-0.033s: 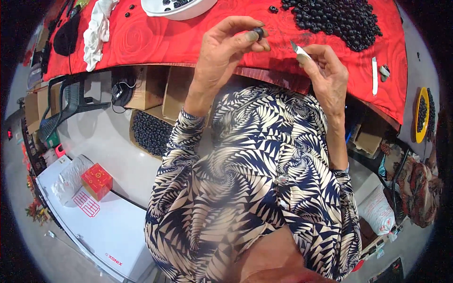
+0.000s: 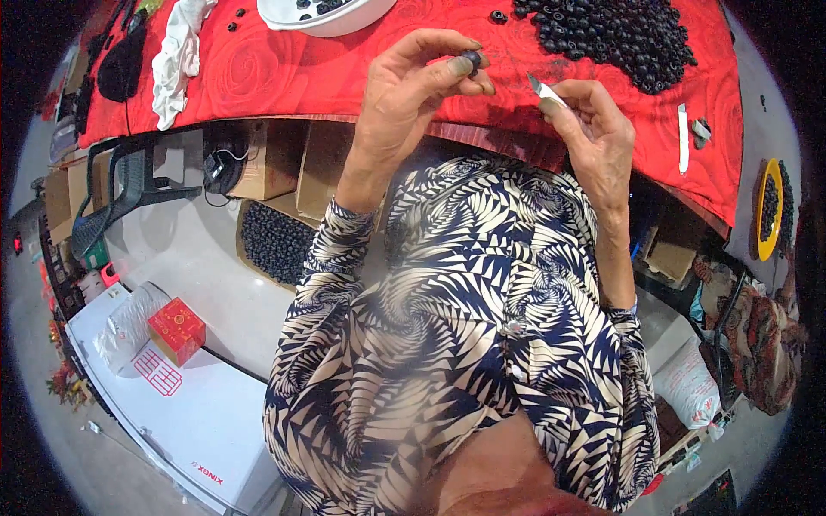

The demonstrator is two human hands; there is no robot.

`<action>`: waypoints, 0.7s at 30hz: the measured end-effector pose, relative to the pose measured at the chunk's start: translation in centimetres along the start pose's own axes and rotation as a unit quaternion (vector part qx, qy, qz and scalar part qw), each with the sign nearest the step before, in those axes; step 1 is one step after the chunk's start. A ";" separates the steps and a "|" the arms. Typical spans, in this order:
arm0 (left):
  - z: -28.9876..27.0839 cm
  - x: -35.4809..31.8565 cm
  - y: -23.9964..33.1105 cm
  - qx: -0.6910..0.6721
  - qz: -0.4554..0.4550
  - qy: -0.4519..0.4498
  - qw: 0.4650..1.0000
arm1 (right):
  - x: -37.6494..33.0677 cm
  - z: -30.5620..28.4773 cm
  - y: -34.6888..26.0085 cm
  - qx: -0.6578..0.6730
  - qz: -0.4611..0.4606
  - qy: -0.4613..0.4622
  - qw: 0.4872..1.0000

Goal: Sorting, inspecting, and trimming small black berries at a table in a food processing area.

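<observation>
The left hand (image 2: 413, 82) pinches one small, round, black piece (image 2: 471, 60) over a red, rose-patterned table cloth (image 2: 301, 90). The right hand (image 2: 595, 125) grips a short metal blade (image 2: 535, 84) with white handle (image 2: 551, 94), apart from the piece. On the cloth lies a heap of similar black pieces (image 2: 611, 43); the upper border cuts it and a round white bowl (image 2: 344, 21). A pale, shiny floor (image 2: 194, 262) is below. The hands partly hide the held piece and handle.

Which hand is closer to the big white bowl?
Left. The left hand, pinching a dark ball, is just right of the bowl and a bit nearer the person, not touching it. The right hand, holding a blade, is much farther right.
</observation>
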State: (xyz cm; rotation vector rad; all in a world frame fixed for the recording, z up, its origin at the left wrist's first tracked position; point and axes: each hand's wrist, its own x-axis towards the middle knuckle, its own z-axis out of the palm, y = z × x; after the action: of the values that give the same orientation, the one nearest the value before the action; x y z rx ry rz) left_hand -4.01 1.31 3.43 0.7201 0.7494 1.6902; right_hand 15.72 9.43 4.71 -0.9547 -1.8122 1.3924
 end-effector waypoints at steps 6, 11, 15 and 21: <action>0.9 -0.3 0.3 0.043 0.036 -0.003 0.998 | 0.9 0.0 -1.3 -0.025 -0.038 -0.038 0.998; 1.4 -0.4 -0.1 0.068 0.041 0.038 0.996 | 1.4 0.6 -3.2 0.010 -0.087 -0.049 0.995; 1.6 -0.6 -0.5 0.050 0.083 0.061 0.993 | 0.7 1.2 -4.0 -0.065 -0.150 -0.058 0.985; 1.1 -0.7 -1.2 -0.038 0.047 0.052 0.997 | 0.3 1.7 -3.8 -0.093 -0.210 -0.039 0.972</action>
State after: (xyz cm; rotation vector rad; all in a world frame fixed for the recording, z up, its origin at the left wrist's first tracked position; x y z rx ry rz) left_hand -2.29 0.96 3.09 0.6266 0.7294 1.8425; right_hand 13.54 8.14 8.04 -0.5618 -2.0838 1.0223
